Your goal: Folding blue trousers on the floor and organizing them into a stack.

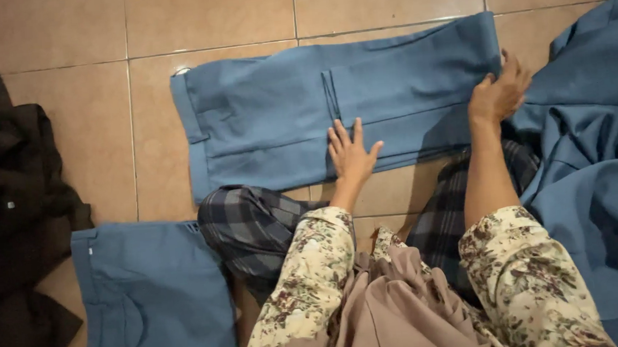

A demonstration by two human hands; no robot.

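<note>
tiled floor (60, 31), hands (351, 152) on blue trousers (283, 110)

blue trousers (297, 109), floral sleeves (309, 282), plaid sarong (247, 225), black clothes (7, 216).

No packages, labels, signs or screens visible

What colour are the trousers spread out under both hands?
The trousers are plain blue, seen clearly in the head view.
</note>
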